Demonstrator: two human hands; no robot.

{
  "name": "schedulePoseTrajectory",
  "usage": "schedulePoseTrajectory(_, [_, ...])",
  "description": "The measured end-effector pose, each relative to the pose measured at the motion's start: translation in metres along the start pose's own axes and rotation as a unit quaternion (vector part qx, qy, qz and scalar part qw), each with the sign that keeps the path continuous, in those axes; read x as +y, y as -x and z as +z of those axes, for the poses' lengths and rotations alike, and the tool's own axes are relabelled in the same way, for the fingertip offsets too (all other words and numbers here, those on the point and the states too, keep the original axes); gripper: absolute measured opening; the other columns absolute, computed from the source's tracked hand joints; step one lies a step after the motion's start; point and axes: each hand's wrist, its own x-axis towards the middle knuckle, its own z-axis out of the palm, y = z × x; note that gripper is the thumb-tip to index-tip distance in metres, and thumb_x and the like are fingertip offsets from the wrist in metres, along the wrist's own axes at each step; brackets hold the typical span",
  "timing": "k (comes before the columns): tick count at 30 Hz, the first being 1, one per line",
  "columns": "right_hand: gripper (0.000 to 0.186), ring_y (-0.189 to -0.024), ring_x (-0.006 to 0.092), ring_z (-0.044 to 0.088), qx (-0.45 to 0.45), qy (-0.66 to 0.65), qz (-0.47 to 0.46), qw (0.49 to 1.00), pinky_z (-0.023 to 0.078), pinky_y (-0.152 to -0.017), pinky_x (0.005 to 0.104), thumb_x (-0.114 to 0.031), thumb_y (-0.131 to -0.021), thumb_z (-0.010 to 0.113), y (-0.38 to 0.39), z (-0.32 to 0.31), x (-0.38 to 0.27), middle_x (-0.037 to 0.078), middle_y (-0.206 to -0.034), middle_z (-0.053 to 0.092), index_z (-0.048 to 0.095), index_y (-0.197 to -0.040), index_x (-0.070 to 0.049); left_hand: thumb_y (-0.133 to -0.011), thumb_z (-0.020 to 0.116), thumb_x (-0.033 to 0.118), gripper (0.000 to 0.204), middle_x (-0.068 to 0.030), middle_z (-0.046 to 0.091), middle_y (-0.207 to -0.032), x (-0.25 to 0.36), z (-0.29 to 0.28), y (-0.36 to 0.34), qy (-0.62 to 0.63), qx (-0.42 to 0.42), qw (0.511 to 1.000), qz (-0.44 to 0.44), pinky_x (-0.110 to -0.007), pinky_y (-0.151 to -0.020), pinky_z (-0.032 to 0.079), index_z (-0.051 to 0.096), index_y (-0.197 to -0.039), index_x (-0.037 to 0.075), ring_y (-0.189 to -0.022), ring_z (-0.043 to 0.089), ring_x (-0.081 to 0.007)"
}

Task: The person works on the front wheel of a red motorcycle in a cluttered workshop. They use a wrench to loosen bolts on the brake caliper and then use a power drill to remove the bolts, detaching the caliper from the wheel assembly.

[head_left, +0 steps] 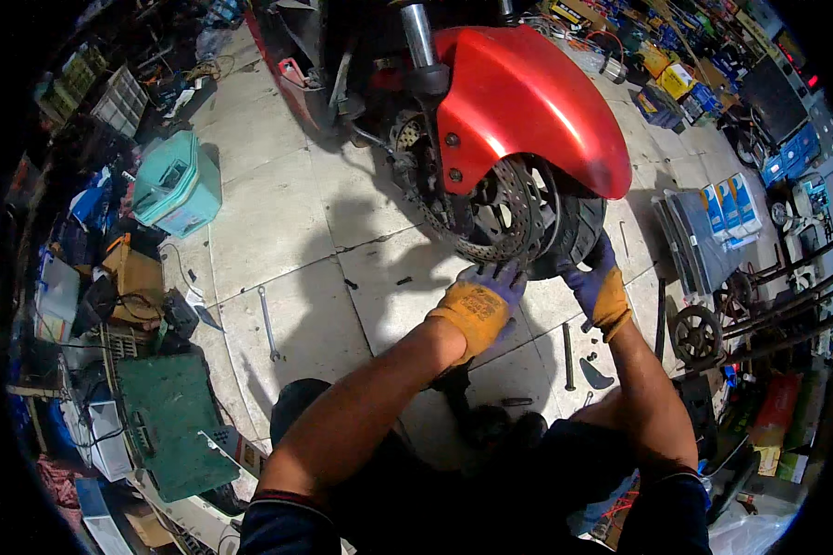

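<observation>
Wheel [528,222] under fender [541,102], one o'clock; work looks unfinished. My left hand [483,303], right hand [596,285] at wheel; can't tell fingers' grip.

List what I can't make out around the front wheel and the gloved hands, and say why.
All in the head view:
Top of the front wheel: hidden by the red fender.
Palm of the left hand: hidden by the back of that hand, so its grip is unclear.
Anything above the silver fork tube: cut off by the top edge.
Small dark bits on the floor: too small to identify.
</observation>
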Motion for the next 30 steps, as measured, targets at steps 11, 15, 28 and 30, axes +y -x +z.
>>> schedulePoseTrajectory(11, [0.082, -0.122, 0.0262, 0.056, 0.045, -0.065, -0.029, 0.996, 0.045, -0.104, 0.0382, -0.019, -0.081, 0.081, -0.006, 0.0, 0.001, 0.017, -0.137, 0.054, 0.034, -0.147, -0.001, -0.086, 0.065, 0.037, 0.07, -0.0225, 0.036, -0.152, -0.009, -0.01, 0.001, -0.002, 0.015, 0.999, -0.038, -0.05, -0.109, 0.036, 0.043, -0.143, 0.003, -0.133, 0.043, -0.0402])
schedulePoseTrajectory(15, [0.08, -0.121, 0.0258, 0.056, 0.09, -0.045, -0.042, 0.994, 0.047, -0.101, 0.0371, -0.017, -0.083, 0.077, -0.013, -0.005, -0.035, 0.018, -0.138, 0.053, 0.033, -0.148, 0.0, -0.087, 0.064, 0.037, 0.068, -0.0227, 0.034, -0.153, -0.019, -0.013, 0.008, 0.0, 0.023, 0.999, -0.049, -0.05, -0.11, 0.036, 0.044, -0.143, 0.003, -0.134, 0.042, -0.0402])
schedulePoseTrajectory(28, [0.082, -0.123, 0.0306, 0.056, 0.127, 0.068, -0.023, 0.989, 0.048, -0.099, 0.0433, -0.031, -0.085, 0.077, -0.008, -0.038, -0.038, 0.023, -0.138, 0.053, 0.035, -0.148, 0.0, -0.087, 0.064, 0.029, 0.073, -0.0242, 0.03, -0.155, -0.017, 0.004, -0.004, 0.05, 0.067, 0.995, 0.052, -0.045, -0.112, 0.036, 0.034, -0.149, 0.003, -0.135, 0.042, -0.0406])
schedulePoseTrajectory(30, [0.078, -0.122, 0.0288, 0.057, 0.108, 0.045, 0.022, 0.993, 0.046, -0.102, 0.0391, -0.038, -0.086, 0.076, -0.01, -0.06, -0.043, 0.023, -0.135, 0.057, 0.043, -0.142, 0.005, -0.089, 0.065, 0.035, 0.074, -0.0254, 0.034, -0.153, -0.012, -0.009, -0.003, 0.078, 0.003, 0.997, -0.013, -0.043, -0.113, 0.034, 0.035, -0.148, 0.002, -0.136, 0.041, -0.0411])
